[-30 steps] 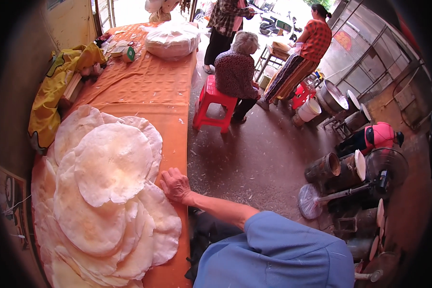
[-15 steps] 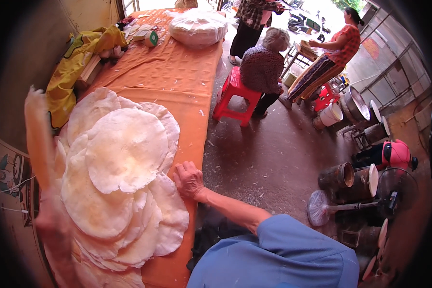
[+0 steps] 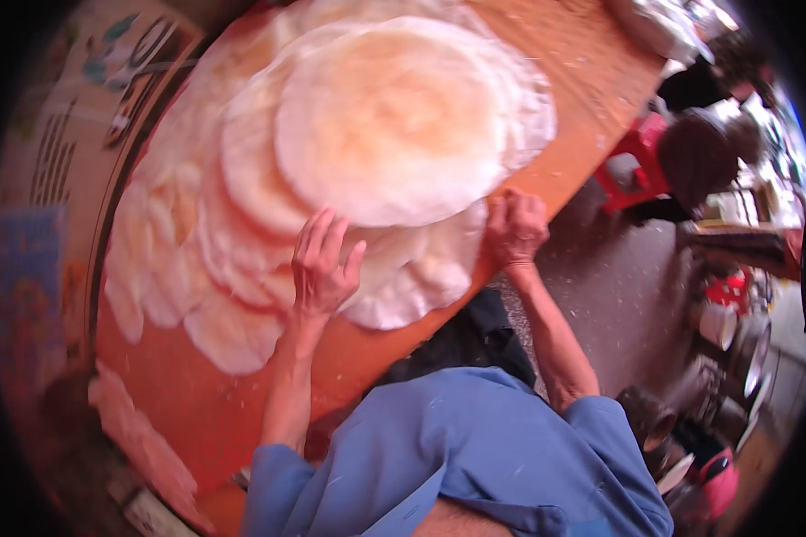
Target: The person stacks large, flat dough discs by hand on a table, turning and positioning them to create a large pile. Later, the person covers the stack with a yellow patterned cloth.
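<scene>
Large, round, pale flatbreads lie in a wide overlapping pile on an orange-covered table [image 3: 591, 107]. The top flatbread [image 3: 390, 125] is whitish, with a yellowish middle. At its near edge is my left hand [image 3: 325, 273], fingers spread and holding nothing; whether it touches the bread I cannot tell. My right hand [image 3: 518, 228] rests by the table's right edge, just beside the pile. Its fingers are curled in, and what they may grip is hidden. Further flatbreads [image 3: 233, 336] stick out from under the pile at the near left.
A pale pinkish strip [image 3: 148, 443] lies along the table's near left end. Beyond the right edge, a person [image 3: 698, 157] sits on a red stool [image 3: 636, 166]. Pots and buckets [image 3: 716, 322] stand farther right. A printed panel [image 3: 81, 107] borders the left side.
The view has swung down over the pile. My left hand, blurred at the far left beside a pale sheet, has come to the pile's near side, empty. My right hand stays near the table edge.
</scene>
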The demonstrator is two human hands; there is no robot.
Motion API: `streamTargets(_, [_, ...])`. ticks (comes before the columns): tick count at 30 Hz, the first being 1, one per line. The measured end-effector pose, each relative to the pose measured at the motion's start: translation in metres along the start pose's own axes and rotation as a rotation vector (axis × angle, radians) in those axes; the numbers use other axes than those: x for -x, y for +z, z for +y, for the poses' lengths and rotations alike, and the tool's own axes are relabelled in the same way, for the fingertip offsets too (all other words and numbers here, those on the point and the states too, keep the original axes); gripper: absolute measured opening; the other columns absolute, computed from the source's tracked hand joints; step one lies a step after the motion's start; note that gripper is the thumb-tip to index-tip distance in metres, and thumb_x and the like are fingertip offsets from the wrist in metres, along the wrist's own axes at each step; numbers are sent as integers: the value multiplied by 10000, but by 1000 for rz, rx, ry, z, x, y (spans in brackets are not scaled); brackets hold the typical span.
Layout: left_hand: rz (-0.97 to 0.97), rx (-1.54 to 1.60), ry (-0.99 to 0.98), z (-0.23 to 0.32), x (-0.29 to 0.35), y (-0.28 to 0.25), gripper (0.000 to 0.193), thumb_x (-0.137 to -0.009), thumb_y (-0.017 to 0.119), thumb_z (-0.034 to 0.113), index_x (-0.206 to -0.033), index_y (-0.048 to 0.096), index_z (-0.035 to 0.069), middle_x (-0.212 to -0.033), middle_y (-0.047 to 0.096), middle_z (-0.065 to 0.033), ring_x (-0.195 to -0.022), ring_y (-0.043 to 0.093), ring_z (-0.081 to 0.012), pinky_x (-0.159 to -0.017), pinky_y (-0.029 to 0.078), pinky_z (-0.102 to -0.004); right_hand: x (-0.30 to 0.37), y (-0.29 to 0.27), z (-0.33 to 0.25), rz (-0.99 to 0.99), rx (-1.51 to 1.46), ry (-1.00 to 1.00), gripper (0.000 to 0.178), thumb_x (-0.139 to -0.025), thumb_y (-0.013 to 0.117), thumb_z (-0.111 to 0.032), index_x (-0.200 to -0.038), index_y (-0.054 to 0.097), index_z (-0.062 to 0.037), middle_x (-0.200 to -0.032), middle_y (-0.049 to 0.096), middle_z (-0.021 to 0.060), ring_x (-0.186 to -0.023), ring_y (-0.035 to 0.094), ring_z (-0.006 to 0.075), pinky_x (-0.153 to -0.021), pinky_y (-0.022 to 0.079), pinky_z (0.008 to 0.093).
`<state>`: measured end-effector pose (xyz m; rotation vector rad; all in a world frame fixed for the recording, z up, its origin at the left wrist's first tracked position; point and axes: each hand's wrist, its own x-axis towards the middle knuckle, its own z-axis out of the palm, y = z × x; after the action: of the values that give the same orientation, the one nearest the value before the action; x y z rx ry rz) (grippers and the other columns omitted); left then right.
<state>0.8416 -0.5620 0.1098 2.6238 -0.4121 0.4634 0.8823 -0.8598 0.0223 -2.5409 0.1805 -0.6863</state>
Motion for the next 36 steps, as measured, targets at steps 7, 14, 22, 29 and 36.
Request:
streamTargets(7, [205, -240, -650, -141, 114, -84, 350, -802, 674, 129, -1120, 632, -14, -1126, 640, -204, -1057, 604, -364, -919, 479, -417, 18, 12, -21, -62, 62, -44, 176, -811, 677, -189, -954, 673, -85, -869, 625, 112, -864, 608, 327, -754, 497, 420])
streamTargets(14, [139, -326, -1111, -209, 180, -92, 552, -777, 712, 313, -1200, 609, -27, -1194, 627, -224, -1100, 605, -349, -956, 465, -406, 14, 12, 0, -90, 22, -37, 149, -854, 658, -195, -942, 697, -82, -844, 635, 86, -795, 622, 276, -723, 500, 376])
streamTargets(22, [495, 712, -1434, -201, 177, -82, 653, -812, 772, 223, -1334, 469, -28, -956, 650, -89, -750, 604, -126, -589, 482, -271, 35, -29, -17, -423, -602, 403, 210, -983, 564, -180, -1031, 658, 1, -792, 595, -3, -703, 526, 82, -648, 448, 219])
streamTargets(29, [599, 1241, -1296, -205, 162, -88, 341, -823, 738, 78, -1122, 613, -27, -1071, 664, -107, -968, 648, -216, -876, 519, -315, 70, -69, -108, -1050, -842, 876, 241, -973, 582, -207, -1064, 639, 8, -838, 670, 76, -695, 636, 132, -650, 524, 252])
streamTargets(36, [528, 1144, -1075, -186, 145, -106, 432, -852, 642, 8, -1271, 543, -33, -1212, 618, -121, -1100, 603, -244, -950, 497, -355, 85, -83, -59, -716, -600, 676, 371, -901, 674, -170, -1160, 553, 67, -942, 654, 103, -793, 618, 127, -720, 513, 247])
